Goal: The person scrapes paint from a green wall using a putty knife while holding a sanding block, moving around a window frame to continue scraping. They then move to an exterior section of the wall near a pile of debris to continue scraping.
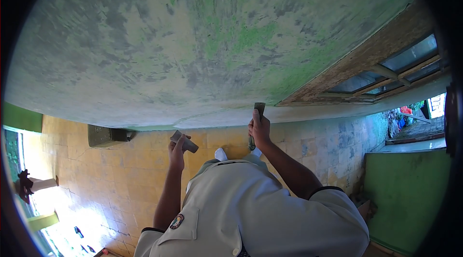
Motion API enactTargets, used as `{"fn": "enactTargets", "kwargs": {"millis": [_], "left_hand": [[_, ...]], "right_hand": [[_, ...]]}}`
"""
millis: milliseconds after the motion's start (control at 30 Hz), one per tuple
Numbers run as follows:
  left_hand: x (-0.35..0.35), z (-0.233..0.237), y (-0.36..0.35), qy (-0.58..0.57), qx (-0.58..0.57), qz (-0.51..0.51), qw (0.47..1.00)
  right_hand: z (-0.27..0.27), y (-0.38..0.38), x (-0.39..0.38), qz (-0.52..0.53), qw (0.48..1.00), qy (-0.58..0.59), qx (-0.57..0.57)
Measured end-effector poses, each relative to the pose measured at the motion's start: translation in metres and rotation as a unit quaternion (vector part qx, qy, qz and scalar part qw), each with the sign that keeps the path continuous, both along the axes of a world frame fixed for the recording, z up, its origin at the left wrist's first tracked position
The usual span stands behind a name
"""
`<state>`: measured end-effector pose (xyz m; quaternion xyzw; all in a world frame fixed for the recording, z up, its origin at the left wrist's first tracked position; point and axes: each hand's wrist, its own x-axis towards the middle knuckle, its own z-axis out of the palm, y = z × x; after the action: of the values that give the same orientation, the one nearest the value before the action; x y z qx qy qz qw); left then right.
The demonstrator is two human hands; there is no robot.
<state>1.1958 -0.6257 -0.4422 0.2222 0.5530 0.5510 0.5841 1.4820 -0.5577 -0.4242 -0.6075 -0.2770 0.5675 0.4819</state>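
Observation:
My left hand (177, 148) is closed on a flat grey block (187, 144), held low in front of the wall. To its right my right hand (260, 128) grips a scraper-like tool (259, 108) by its handle; the blade end points up near the foot of the wall. The wall (231, 40) fills the upper view, with patches of green, grey and whitish paint. Whether the tool touches the wall, I cannot tell.
A wooden-framed window (376, 76) is at the right of the wall. On the yellow tiled floor (140, 160) stands a dark box-like container (107, 136) at the left. A green low wall (405, 199) is at the lower right. Bright light falls at the lower left.

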Motion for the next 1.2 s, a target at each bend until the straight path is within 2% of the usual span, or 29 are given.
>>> {"fn": "enactTargets", "kwargs": {"millis": [100, 167, 333, 433, 567, 667, 733, 767, 800, 900, 1000, 1100, 1200], "left_hand": [[-0.007, -0.007, -0.001, 0.001, -0.005, -0.031, 1.000], [-0.004, -0.006, -0.002, -0.001, -0.005, -0.016, 1.000], [-0.002, -0.005, -0.002, -0.008, -0.006, -0.003, 1.000], [-0.001, -0.003, -0.002, -0.003, -0.005, -0.013, 1.000], [-0.002, -0.007, -0.001, -0.003, -0.009, -0.017, 1.000], [0.001, 0.000, -0.001, -0.004, -0.007, -0.018, 1.000], [0.001, 0.001, -0.003, -0.006, -0.003, -0.012, 1.000], [0.000, -0.001, -0.002, -0.008, -0.002, -0.013, 1.000], [-0.001, -0.002, -0.004, -0.010, -0.005, -0.015, 1.000], [0.002, 0.002, -0.003, 0.002, -0.006, -0.017, 1.000], [-0.002, -0.005, -0.003, 0.003, -0.006, -0.030, 1.000], [0.004, 0.005, -0.004, -0.009, 0.007, -0.026, 1.000], [0.007, 0.006, -0.005, -0.014, 0.004, -0.012, 1.000]], "right_hand": [[-0.011, -0.008, 0.002, 0.006, 1.000, 0.009, -0.021], [-0.020, -0.017, 0.003, 0.009, 0.999, 0.016, -0.030], [-0.007, -0.007, 0.004, 0.000, 0.999, 0.016, -0.052], [0.007, 0.022, 0.010, -0.066, 0.998, 0.018, 0.001], [0.005, 0.015, 0.018, -0.075, 0.997, 0.025, 0.020], [-0.013, -0.006, 0.020, -0.048, 0.999, -0.020, 0.013], [-0.013, -0.018, 0.015, 0.025, 0.994, -0.104, -0.010], [-0.013, -0.002, 0.019, -0.007, 0.992, -0.122, -0.033], [0.006, 0.020, 0.018, -0.055, 0.997, -0.062, -0.003], [0.013, 0.025, 0.014, -0.076, 0.997, 0.009, 0.017], [0.009, 0.010, 0.018, -0.074, 0.997, -0.001, 0.025], [-0.009, -0.015, 0.017, -0.005, 0.995, -0.098, 0.002], [-0.004, 0.007, 0.023, -0.031, 0.995, -0.096, -0.009]]}}
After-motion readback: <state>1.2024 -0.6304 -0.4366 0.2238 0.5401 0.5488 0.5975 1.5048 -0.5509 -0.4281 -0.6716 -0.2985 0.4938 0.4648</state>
